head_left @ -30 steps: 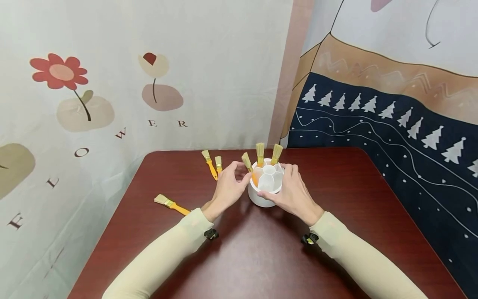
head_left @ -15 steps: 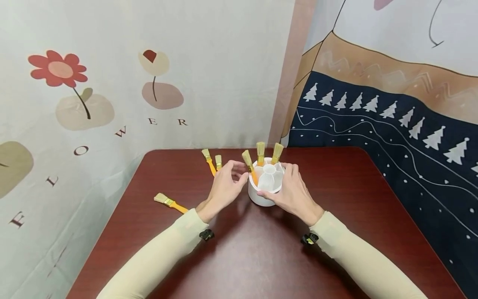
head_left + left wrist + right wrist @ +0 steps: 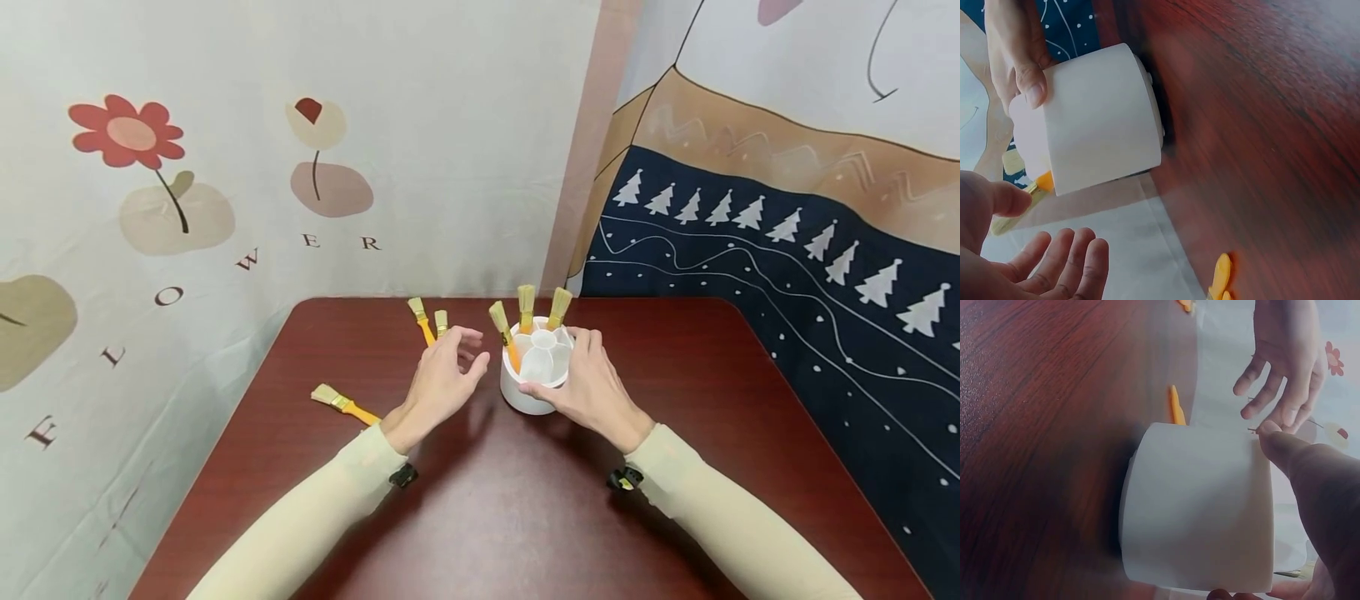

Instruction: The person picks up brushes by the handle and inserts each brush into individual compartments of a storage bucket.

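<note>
My right hand is gripping the white holder, thumb pressing at the near rim, fingers curving round its right side; the holder is standing upright on the red-brown table, its top showing petal-shaped compartments around a central ring; three brushes are standing in it, bristles up: the left brush is leaning outward to my left, the middle brush is rising nearly straight at the far side, the right brush is tipping a little to my right; my left hand is hovering just left of the holder, thumb and fingers spread apart, nothing between them, all of it clear of the leaning brush; beyond that hand the far loose brush and the short loose brush are lying on the table, my hand partly hiding the short one; the near loose brush is lying farther left, its handle running behind my left wrist; behind everything a pale flower-print cloth is hanging, meeting a dark tree-print cloth on my right.
</note>
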Demonstrator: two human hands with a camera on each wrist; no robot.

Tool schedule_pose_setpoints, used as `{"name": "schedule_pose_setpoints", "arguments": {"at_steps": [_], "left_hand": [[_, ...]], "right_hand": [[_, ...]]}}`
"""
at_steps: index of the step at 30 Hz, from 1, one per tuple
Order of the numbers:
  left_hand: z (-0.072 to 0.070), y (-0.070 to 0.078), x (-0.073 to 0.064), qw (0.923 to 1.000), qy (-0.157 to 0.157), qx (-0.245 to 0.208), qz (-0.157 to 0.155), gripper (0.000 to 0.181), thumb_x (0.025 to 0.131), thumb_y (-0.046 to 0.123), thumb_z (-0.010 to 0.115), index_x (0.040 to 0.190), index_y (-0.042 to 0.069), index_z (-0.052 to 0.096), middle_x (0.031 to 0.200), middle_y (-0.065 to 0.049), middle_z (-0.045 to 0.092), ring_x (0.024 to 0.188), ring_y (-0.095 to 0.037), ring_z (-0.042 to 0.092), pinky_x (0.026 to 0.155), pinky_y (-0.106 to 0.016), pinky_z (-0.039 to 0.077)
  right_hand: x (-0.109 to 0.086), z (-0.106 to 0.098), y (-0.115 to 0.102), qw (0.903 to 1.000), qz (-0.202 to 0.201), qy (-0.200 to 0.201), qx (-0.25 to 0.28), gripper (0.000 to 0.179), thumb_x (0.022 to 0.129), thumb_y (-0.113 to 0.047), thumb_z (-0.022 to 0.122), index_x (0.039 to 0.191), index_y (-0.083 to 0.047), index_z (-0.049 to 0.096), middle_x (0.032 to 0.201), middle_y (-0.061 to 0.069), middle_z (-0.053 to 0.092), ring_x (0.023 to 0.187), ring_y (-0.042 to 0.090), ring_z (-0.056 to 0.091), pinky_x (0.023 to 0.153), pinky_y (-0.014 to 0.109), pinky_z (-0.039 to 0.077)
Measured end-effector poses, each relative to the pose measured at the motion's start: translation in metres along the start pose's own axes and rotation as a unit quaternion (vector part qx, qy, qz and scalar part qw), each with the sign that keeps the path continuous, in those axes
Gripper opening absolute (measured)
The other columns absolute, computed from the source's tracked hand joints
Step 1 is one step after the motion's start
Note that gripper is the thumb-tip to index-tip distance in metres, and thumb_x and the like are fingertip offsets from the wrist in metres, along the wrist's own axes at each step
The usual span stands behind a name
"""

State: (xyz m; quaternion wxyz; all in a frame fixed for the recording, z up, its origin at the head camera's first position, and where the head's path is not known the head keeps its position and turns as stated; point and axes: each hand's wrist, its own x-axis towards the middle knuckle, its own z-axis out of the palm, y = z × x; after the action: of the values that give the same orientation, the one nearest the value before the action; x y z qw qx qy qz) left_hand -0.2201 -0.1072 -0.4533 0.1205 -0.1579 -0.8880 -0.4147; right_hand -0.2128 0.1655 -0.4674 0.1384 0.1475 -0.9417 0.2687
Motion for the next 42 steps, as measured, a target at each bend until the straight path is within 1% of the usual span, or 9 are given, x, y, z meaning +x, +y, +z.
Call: {"name": "schedule_pose_setpoints", "arguments": {"at_steps": [6, 10, 14, 18, 21, 25, 29, 37, 42], "left_hand": [[-0.007, -0.001, -0.005, 0.9998, 0.002, 0.020, 0.003, 0.036, 0.109, 0.020, 0.082, 0.141, 0.007, 0.072, 0.129, -0.010, 0.080, 0.112, -0.032, 0.083, 0.099, -0.049, 0.069], [-0.013, -0.005, -0.010, 0.9992, 0.007, 0.038, -0.004, 0.035, 0.109, 0.023, 0.082, 0.140, 0.011, 0.073, 0.130, -0.009, 0.080, 0.113, -0.031, 0.083, 0.096, -0.047, 0.067], [-0.019, -0.010, -0.016, 0.9983, 0.014, 0.056, -0.011, 0.033, 0.108, 0.024, 0.082, 0.138, 0.013, 0.074, 0.130, -0.009, 0.080, 0.111, -0.030, 0.082, 0.092, -0.045, 0.066], [-0.024, -0.017, -0.021, 0.9969, 0.019, 0.076, -0.008, 0.033, 0.107, 0.023, 0.083, 0.137, 0.011, 0.075, 0.126, -0.008, 0.080, 0.101, -0.029, 0.079, 0.086, -0.042, 0.064], [-0.027, -0.020, -0.024, 0.9963, 0.016, 0.084, -0.009, 0.031, 0.108, 0.023, 0.083, 0.136, 0.012, 0.076, 0.123, -0.007, 0.079, 0.097, -0.031, 0.077, 0.083, -0.039, 0.061], [-0.030, -0.021, -0.028, 0.9960, 0.014, 0.088, -0.008, 0.028, 0.108, 0.024, 0.083, 0.133, 0.014, 0.078, 0.117, -0.006, 0.077, 0.098, -0.033, 0.075, 0.083, -0.038, 0.058], [-0.032, -0.025, -0.030, 0.9961, 0.013, 0.087, -0.010, 0.028, 0.108, 0.023, 0.083, 0.133, 0.013, 0.078, 0.115, -0.008, 0.076, 0.100, -0.032, 0.075, 0.087, -0.040, 0.060], [-0.038, -0.037, -0.035, 0.9939, 0.004, 0.106, -0.030, 0.030, 0.107, 0.024, 0.084, 0.135, 0.013, 0.078, 0.129, -0.009, 0.080, 0.108, -0.029, 0.080, 0.094, -0.050, 0.066], [-0.048, -0.043, -0.040, 0.9896, 0.007, 0.139, -0.038, 0.032, 0.106, 0.024, 0.084, 0.135, 0.012, 0.079, 0.134, -0.010, 0.080, 0.104, -0.033, 0.077, 0.087, -0.054, 0.065]], "right_hand": [[-0.002, -0.007, 0.000, 0.9998, 0.012, -0.014, -0.001, 0.124, 0.085, -0.072, 0.097, 0.166, 0.006, 0.044, 0.150, 0.026, 0.056, 0.125, 0.040, 0.067, 0.104, 0.059, 0.067], [-0.002, -0.012, 0.002, 0.9991, 0.029, -0.033, 0.004, 0.128, 0.085, -0.075, 0.095, 0.172, 0.001, 0.040, 0.157, 0.026, 0.055, 0.132, 0.040, 0.064, 0.110, 0.063, 0.061], [-0.002, -0.018, 0.007, 0.9971, 0.034, -0.056, 0.038, 0.129, 0.085, -0.072, 0.096, 0.177, -0.004, 0.037, 0.164, 0.024, 0.052, 0.144, 0.041, 0.054, 0.119, 0.068, 0.051], [0.000, -0.025, 0.016, 0.9933, 0.027, -0.087, 0.072, 0.127, 0.087, -0.066, 0.097, 0.180, -0.008, 0.032, 0.174, 0.021, 0.046, 0.155, 0.042, 0.046, 0.125, 0.076, 0.044], [0.003, -0.030, 0.024, 0.9902, 0.019, -0.107, 0.087, 0.126, 0.089, -0.063, 0.097, 0.182, -0.010, 0.030, 0.180, 0.018, 0.042, 0.161, 0.041, 0.043, 0.130, 0.078, 0.043], [0.008, -0.036, 0.035, 0.9855, 0.004, -0.127, 0.112, 0.123, 0.092, -0.057, 0.098, 0.183, -0.011, 0.029, 0.181, 0.016, 0.042, 0.161, 0.043, 0.047, 0.128, 0.073, 0.050], [0.015, -0.038, 0.044, 0.9789, -0.007, -0.148, 0.140, 0.119, 0.093, -0.051, 0.098, 0.183, -0.015, 0.030, 0.182, 0.015, 0.042, 0.160, 0.047, 0.048, 0.129, 0.073, 0.050], [0.026, -0.039, 0.056, 0.9700, 0.007, -0.189, 0.153, 0.118, 0.094, -0.049, 0.097, 0.184, -0.014, 0.029, 0.188, 0.019, 0.036, 0.169, 0.048, 0.041, 0.135, 0.078, 0.039], [0.031, -0.040, 0.060, 0.9630, 0.017, -0.208, 0.171, 0.118, 0.094, -0.047, 0.098, 0.184, -0.014, 0.028, 0.190, 0.018, 0.033, 0.171, 0.047, 0.039, 0.137, 0.077, 0.037]]}}
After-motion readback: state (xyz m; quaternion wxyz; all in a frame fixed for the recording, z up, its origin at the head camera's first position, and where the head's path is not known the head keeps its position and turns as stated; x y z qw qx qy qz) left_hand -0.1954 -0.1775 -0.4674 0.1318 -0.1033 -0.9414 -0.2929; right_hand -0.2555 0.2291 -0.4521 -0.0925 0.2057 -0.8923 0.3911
